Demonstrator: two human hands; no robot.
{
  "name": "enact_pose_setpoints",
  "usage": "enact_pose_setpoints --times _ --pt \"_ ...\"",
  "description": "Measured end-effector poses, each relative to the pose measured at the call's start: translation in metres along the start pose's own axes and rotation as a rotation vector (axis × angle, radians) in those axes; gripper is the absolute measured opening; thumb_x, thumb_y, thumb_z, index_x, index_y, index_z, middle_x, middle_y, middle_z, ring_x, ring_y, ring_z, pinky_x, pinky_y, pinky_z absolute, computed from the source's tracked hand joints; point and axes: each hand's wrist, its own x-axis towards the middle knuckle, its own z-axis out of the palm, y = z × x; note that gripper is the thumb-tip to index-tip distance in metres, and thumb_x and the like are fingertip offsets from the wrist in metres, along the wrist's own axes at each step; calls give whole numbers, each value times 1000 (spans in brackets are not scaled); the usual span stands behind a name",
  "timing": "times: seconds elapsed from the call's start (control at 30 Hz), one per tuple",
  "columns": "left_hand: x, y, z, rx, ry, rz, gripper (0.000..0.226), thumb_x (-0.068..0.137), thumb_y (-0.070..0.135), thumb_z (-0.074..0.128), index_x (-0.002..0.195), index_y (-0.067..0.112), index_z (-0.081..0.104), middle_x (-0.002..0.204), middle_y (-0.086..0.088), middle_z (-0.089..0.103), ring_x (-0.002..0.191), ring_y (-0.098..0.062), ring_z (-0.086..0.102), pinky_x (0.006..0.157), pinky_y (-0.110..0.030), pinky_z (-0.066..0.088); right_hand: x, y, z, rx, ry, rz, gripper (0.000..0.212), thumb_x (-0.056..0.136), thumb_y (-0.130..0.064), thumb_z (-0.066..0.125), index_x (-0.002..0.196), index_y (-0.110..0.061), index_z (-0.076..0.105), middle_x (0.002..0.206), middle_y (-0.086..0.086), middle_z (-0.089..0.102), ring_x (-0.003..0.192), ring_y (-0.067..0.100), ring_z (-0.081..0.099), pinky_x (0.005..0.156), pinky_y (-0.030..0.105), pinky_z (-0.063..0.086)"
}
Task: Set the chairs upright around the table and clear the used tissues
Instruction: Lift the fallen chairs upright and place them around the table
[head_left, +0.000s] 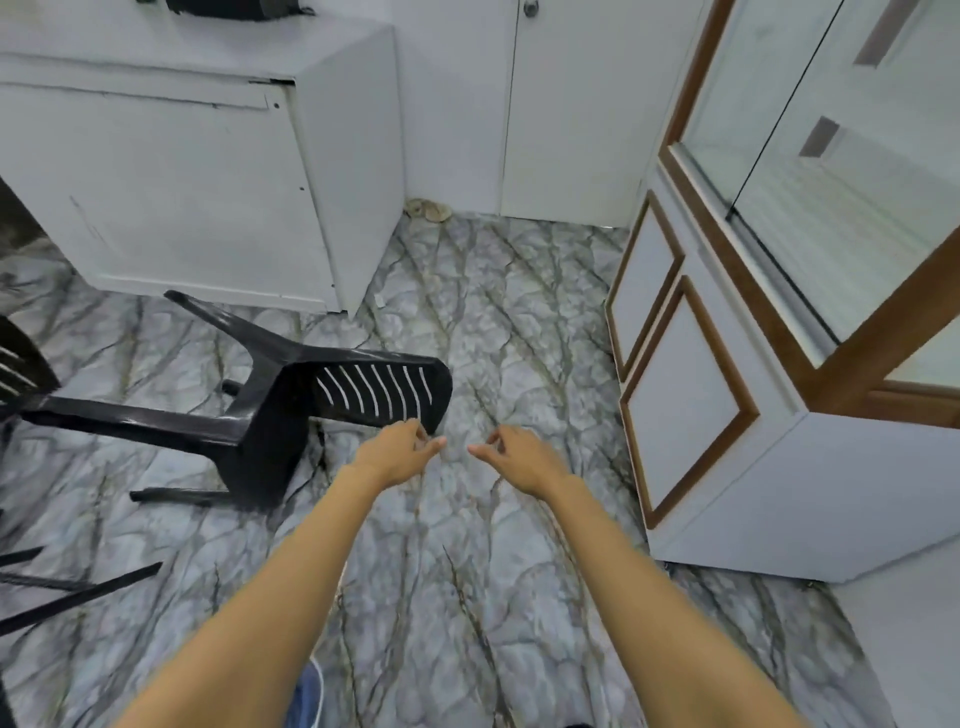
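Black chair (270, 410) lies tipped on its side on the marble floor (467, 322), left of centre, legs pointing twd the left edge & the slatted backrest twd the middle. Left hand (397, 454) is at the backrest's near top corner, fingers loosely curled, empty; can't tell if it touches the chair. Right hand (522, 457) hangs just beside it over bare floor, also half-curled & empty, apart from the chair; white cabinet (727, 467) along the floor's right edge.
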Motion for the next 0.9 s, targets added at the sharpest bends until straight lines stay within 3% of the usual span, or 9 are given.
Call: enact_pose_setpoints --times 0.2,0.37,0.53,0.67,0.77,0.9 --pt "118 38 -23 -111 131 -142 48 90 52 44 107 9 55 94 -4 56 91 -24 56 81 -38 46 136 35 -73 -99 -110 -169 61 92 -59 40 123 -9 51 126 9 54 113 25 52 91 39 44" --pt "196 72 -42 -235 223 -303 48 90 50 45 110 8 56 106 -10 62 100 -27 58 80 -36 44 241 58 -131 -194 -217 -320 59 92 -58 42 123 -9 52 125 8 56 111 24 54 84 35 41" --pt "256 85 -54 -319 281 -453 50 90 50 45 113 7 54 109 -9 60 100 -24 57 86 -36 46 336 61 -161 -270 -309 -438 57 89 -63 43 113 -12 55 115 5 59 103 24 57 88 43 48" --pt "308 74 -61 -373 333 -554 49 90 50 46 111 7 55 101 -5 58 102 -26 58 89 -39 48 410 47 -165 -334 -404 -577 58 90 -61 43 116 -10 53 116 9 58 104 25 56 85 39 47" --pt "352 61 -69 -419 377 -629 50 90 50 46 113 7 55 108 -9 60 104 -26 57 90 -38 47 470 30 -166 -388 -477 -665 59 90 -59 45 119 -9 52 120 10 57 108 27 55 88 40 46" --pt "409 43 -86 -516 434 -745 46 90 52 46 106 9 55 103 -8 62 97 -24 58 84 -36 46 554 -2 -172 -479 -561 -783 58 88 -60 47 121 -12 51 125 10 54 112 26 53 90 39 43"
